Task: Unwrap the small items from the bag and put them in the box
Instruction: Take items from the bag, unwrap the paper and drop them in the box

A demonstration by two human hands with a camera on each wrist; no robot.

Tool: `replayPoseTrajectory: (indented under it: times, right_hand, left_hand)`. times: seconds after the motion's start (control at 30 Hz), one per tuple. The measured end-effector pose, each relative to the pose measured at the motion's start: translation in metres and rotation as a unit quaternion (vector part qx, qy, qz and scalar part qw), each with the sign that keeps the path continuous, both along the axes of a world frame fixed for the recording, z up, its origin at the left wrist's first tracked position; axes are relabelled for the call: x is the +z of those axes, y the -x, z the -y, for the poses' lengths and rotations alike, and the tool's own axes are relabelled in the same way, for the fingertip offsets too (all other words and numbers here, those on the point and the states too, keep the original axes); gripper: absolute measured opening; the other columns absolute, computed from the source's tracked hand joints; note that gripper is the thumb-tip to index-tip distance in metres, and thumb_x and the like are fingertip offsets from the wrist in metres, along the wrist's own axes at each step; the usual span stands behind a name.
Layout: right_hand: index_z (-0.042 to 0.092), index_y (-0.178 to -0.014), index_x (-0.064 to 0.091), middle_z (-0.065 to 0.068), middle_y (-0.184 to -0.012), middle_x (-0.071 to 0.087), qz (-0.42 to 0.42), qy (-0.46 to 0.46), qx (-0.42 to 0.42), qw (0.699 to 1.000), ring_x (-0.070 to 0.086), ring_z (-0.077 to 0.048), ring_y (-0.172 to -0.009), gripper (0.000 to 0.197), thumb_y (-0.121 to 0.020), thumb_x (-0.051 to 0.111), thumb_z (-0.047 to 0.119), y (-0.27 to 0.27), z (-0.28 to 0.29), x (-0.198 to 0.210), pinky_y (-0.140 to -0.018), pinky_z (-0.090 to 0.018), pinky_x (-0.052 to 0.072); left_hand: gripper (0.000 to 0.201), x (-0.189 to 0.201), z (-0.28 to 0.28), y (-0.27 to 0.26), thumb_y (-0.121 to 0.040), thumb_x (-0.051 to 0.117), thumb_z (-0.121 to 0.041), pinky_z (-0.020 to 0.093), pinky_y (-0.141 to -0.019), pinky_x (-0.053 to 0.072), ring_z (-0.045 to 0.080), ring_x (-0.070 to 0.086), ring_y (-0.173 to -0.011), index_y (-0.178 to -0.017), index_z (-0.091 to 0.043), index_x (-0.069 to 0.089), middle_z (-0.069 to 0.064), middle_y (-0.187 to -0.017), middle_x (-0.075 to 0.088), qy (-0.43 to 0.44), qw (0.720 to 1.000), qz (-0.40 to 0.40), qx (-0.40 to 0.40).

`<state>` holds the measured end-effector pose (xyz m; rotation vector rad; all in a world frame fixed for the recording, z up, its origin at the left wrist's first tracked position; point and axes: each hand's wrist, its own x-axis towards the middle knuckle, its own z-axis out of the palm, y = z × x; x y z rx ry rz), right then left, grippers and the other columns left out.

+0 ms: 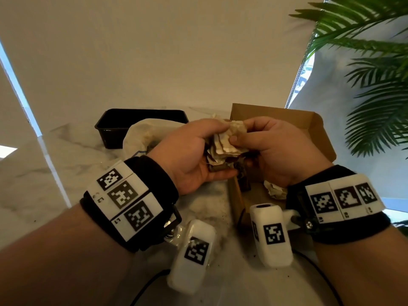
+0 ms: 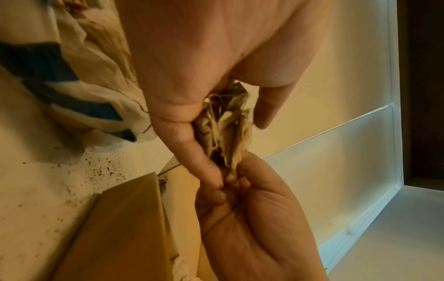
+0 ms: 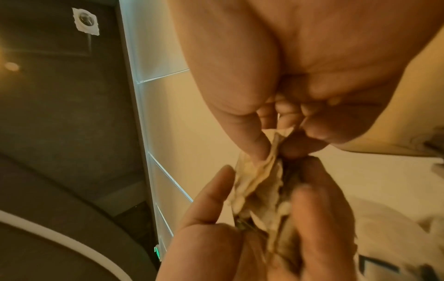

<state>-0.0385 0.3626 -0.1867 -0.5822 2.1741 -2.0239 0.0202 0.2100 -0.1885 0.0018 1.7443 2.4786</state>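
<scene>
Above the box (image 1: 309,124), both hands pinch one crumpled paper bundle (image 1: 227,142).

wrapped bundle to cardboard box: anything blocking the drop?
Only its paper wrapping, gripped by left hand and right hand. The cardboard box lies open right beneath; a crumpled wrapper sits inside.

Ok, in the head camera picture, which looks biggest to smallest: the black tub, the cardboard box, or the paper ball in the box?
1. Cardboard box, though it is partly hidden.
2. Black tub, farther away, so its true size is unsure.
3. Paper ball, clearly the smallest.
</scene>
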Motion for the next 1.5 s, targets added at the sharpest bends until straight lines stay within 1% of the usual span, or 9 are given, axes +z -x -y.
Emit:
replayPoseTrajectory:
  times: [0.1,0.23,0.4,0.6,0.73,0.9,1.13,1.33,1.5]
  right_hand:
    - [0.013,-0.101,0.068,-0.020,-0.102,0.073,-0.017,-0.005,-0.023,1.000,0.062,-0.027,-0.080,0.025,-0.079,0.080,0.012,0.0007,0.0008,-0.0004,-0.054,-0.030,0.047]
    - [0.018,-0.103,0.062,-0.008,-0.095,0.069,0.008,0.036,-0.043,0.998,0.061,-0.016,-0.068,0.038,-0.073,0.084,0.020,0.0033,0.0009,0.0014,-0.050,-0.030,0.046]
    - [0.012,-0.095,0.062,-0.004,-0.078,0.071,0.009,0.066,-0.009,0.998,0.065,-0.014,-0.061,0.019,-0.083,0.073,0.002,0.0035,0.0007,0.0023,-0.050,-0.028,0.050]
    - [0.013,-0.086,0.064,-0.002,-0.068,0.069,0.026,0.100,-0.008,0.995,0.061,-0.014,-0.058,0.014,-0.087,0.068,-0.001,0.0057,0.0001,0.0017,-0.050,-0.027,0.051]
    - [0.016,-0.094,0.065,-0.004,-0.079,0.071,0.014,0.106,-0.025,0.994,0.062,-0.014,-0.063,0.017,-0.086,0.071,0.002,0.0067,0.0016,-0.0006,-0.052,-0.029,0.051]
    - [0.027,-0.091,0.074,0.000,-0.088,0.072,-0.097,0.079,-0.070,0.990,0.062,-0.016,-0.072,0.016,-0.081,0.079,0.015,0.0050,-0.0017,0.0019,-0.058,-0.030,0.048]
    - [0.016,-0.107,0.071,-0.009,-0.099,0.075,-0.048,0.060,-0.028,0.997,0.069,-0.018,-0.075,0.028,-0.082,0.076,0.005,0.0085,0.0019,-0.0037,-0.056,-0.029,0.049]
    - [0.013,-0.102,0.069,-0.007,-0.088,0.074,-0.019,0.089,-0.022,0.996,0.068,-0.017,-0.068,0.023,-0.086,0.069,-0.003,0.0072,0.0014,-0.0002,-0.052,-0.026,0.051]
    - [0.012,-0.097,0.068,-0.011,-0.090,0.072,-0.016,0.082,-0.033,0.996,0.064,-0.021,-0.071,0.019,-0.086,0.069,-0.003,0.0076,0.0007,-0.0004,-0.054,-0.028,0.052]
  left_hand:
    - [0.028,-0.0015,-0.0007,0.0024,-0.103,0.048,-0.018,0.032,-0.059,0.061,0.019,0.072,-0.072,-0.127,-0.013,0.062,0.008,-0.088,0.073,-0.009,0.999,-0.013,0.028]
    - [0.026,-0.0019,-0.0011,0.0050,-0.104,0.051,-0.017,0.031,-0.056,0.059,0.018,0.071,-0.075,-0.127,-0.015,0.062,0.008,-0.094,0.074,-0.035,0.998,-0.024,0.053]
    - [0.021,-0.0021,-0.0007,0.0058,-0.105,0.051,-0.020,0.032,-0.056,0.060,0.019,0.073,-0.077,-0.122,-0.018,0.063,0.009,-0.098,0.074,-0.064,0.995,-0.044,0.057]
    - [0.025,-0.0007,-0.0022,0.0048,-0.106,0.047,-0.028,0.032,-0.055,0.060,0.019,0.073,-0.073,-0.121,-0.016,0.063,0.010,-0.097,0.074,-0.085,0.994,-0.050,0.055]
    - [0.028,-0.0008,-0.0028,0.0048,-0.107,0.046,-0.030,0.032,-0.054,0.060,0.019,0.073,-0.071,-0.123,-0.015,0.062,0.011,-0.097,0.074,-0.089,0.993,-0.041,0.066]
    - [0.019,-0.0013,-0.0023,0.0047,-0.106,0.048,-0.026,0.031,-0.054,0.060,0.018,0.073,-0.068,-0.112,-0.017,0.064,0.007,-0.084,0.076,-0.066,0.995,-0.034,0.072]
    - [0.021,-0.0014,-0.0047,0.0036,-0.106,0.047,-0.029,0.035,-0.062,0.063,0.020,0.075,-0.073,-0.109,-0.019,0.066,0.006,-0.089,0.077,-0.061,0.996,-0.049,0.053]
    - [0.019,-0.0011,-0.0045,0.0040,-0.107,0.046,-0.027,0.033,-0.056,0.061,0.018,0.074,-0.067,-0.108,-0.019,0.064,0.007,-0.085,0.077,-0.061,0.994,-0.040,0.075]
    - [0.024,-0.0005,-0.0046,0.0050,-0.108,0.045,-0.031,0.031,-0.053,0.059,0.017,0.072,-0.067,-0.112,-0.018,0.064,0.007,-0.085,0.076,-0.069,0.993,-0.031,0.087]
